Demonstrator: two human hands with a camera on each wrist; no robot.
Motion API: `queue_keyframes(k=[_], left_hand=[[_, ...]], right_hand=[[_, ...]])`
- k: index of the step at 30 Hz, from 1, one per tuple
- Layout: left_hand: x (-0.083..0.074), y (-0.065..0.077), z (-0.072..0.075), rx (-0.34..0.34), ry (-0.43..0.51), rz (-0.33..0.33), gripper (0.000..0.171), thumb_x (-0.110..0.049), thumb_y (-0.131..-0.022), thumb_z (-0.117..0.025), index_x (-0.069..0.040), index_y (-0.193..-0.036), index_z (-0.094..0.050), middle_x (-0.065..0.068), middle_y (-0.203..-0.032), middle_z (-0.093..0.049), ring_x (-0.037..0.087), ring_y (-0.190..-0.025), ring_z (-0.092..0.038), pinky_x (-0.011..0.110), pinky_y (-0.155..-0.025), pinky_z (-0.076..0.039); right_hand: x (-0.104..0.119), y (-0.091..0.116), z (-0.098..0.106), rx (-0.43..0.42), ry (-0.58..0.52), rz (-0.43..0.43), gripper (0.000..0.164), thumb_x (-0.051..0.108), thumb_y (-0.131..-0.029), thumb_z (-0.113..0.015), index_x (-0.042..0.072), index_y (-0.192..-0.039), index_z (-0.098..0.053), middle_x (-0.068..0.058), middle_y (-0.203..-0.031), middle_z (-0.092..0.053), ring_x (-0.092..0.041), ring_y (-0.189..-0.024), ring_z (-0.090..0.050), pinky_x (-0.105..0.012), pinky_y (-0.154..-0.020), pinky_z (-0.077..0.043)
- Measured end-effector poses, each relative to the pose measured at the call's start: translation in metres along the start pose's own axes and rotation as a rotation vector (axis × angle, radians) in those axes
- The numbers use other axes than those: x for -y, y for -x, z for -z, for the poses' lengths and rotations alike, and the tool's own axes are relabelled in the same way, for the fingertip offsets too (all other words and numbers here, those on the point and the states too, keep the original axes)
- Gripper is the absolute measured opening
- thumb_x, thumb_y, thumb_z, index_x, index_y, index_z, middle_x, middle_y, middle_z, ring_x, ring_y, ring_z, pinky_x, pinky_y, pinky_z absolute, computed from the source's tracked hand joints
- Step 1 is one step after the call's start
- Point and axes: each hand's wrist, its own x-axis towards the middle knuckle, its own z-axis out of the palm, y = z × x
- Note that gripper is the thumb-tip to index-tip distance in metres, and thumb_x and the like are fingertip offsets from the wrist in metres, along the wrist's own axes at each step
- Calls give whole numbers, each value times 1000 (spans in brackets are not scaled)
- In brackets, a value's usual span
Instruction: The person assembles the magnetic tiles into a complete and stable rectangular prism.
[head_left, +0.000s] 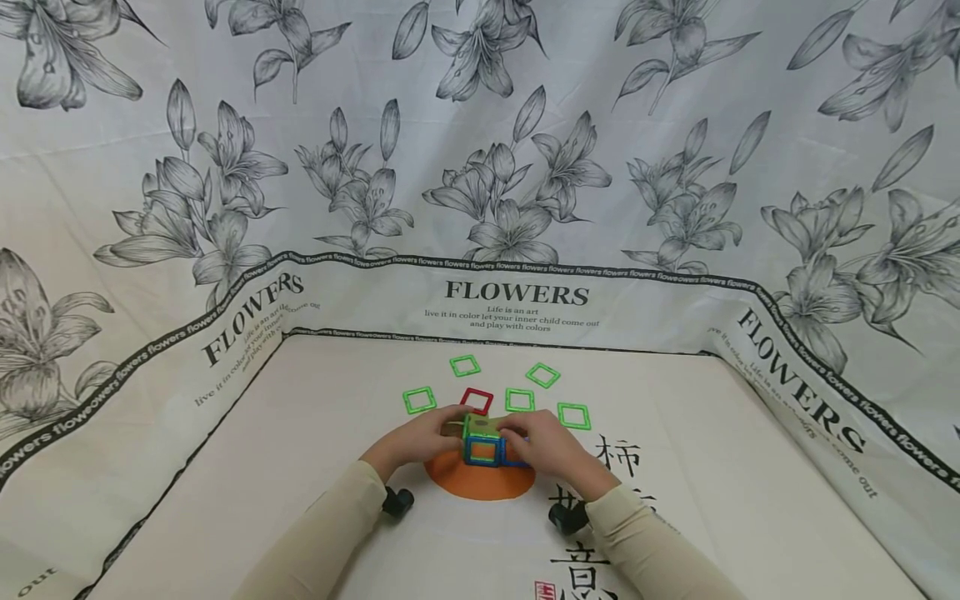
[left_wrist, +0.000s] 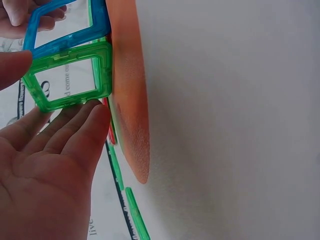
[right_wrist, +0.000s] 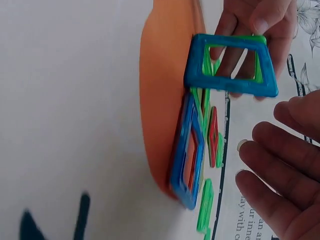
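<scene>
Magnetic frame tiles form a small box shape, with a blue tile at the front and a green tile at its left side. My left hand holds this green side, thumb at its upper corner and fingers against its outer face. Flat beside the box lies another blue tile, on an orange round mat. Close to the box on the right is my right hand. In the right wrist view its fingers are loosely extended, apart from the tiles, with nothing between them.
Beyond the box lie a red tile and several loose green tiles, among them one at the far left and one at the right. Black lettering marks the white cloth. A flower-printed curtain stands behind.
</scene>
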Motion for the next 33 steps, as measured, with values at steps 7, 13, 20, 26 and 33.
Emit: queue_keyframes(k=[7,13,20,26,33], left_hand=[[-1,1,0,-2,10,19,58,-23,-88,-64,-18,-144,-46,1,-142,-51,26,-131,-50,50,-108,-41],[-3,0,-1,3,28,28,59,-22,-89,-64,-18,-144,-45,1,-143,-51,27,-132,-50,50,-107,-42],[-2,-1,-1,3,38,26,59,-22,-89,-65,-16,-144,-45,2,-143,-51,27,-132,-50,51,-106,-43],[-3,-2,0,1,37,29,58,-23,-90,-64,-17,-144,-45,2,-144,-51,27,-132,-49,51,-107,-42],[-7,-2,0,-6,32,39,59,-23,-89,-64,-16,-144,-44,2,-144,-50,28,-132,-49,51,-107,-42]], right_hand=[[-15,2,4,-16,57,-53,18,21,-95,-61,13,-106,-73,4,-100,-71,-13,-93,-64,-37,-83,-55],[-29,4,8,-27,114,-110,16,20,-93,-63,14,-105,-73,5,-99,-71,-14,-95,-65,-38,-87,-54],[-45,4,15,-11,139,-178,17,18,-91,-65,13,-106,-72,0,-105,-71,-21,-103,-65,-43,-91,-52],[-60,4,21,-20,147,-190,17,17,-89,-67,11,-104,-72,-2,-105,-71,-24,-104,-64,-44,-91,-52],[-72,5,28,-10,149,-210,20,16,-88,-66,7,-106,-72,-9,-114,-70,-32,-118,-59,-49,-101,-46]])
